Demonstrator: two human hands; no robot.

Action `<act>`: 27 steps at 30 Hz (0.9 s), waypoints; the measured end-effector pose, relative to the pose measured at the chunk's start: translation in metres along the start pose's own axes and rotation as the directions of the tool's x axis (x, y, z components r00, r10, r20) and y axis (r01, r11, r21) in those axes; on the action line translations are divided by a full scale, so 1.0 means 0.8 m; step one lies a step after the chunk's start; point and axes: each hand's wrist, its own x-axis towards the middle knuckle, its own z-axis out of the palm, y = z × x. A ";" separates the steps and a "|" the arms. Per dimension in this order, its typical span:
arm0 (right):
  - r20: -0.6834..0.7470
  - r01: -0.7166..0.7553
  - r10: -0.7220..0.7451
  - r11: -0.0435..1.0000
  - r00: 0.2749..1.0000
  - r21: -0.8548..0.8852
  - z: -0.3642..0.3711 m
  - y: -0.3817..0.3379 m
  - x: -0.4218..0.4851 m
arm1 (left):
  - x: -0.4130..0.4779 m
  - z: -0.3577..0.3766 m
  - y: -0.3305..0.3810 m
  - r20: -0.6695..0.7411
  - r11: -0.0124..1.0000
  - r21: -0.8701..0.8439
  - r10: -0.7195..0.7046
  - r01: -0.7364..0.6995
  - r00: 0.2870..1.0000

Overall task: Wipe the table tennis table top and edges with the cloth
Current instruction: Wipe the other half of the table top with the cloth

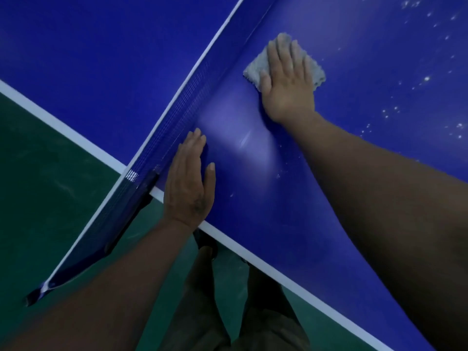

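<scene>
We press our right hand (286, 89) flat on the grey cloth (255, 65), which lies on the blue bench (379, 72) just beside the net (177, 115). The fingers (274, 54) lie straight and slightly spread over the cloth, holding it down rather than gripping it, and its fuzzy edges show on both sides of the hand. Our left hand (188, 183) rests palm down near the bench's white edge line (253, 257), close to the net. Its fingers (192, 150) are straight and together, the thumb apart, and they hold nothing. White specks (426, 78) dot the bench to the right of the cloth. Below the edge we see the green floor (38, 173) and dark trousers (202, 300).
</scene>
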 end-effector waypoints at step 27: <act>-0.131 -0.156 0.148 0.987 0.980 -0.048 -0.011 0.127 0.048 | 0.268 0.114 0.071 0.140 0.878 0.394 0.233 -0.271 0.962</act>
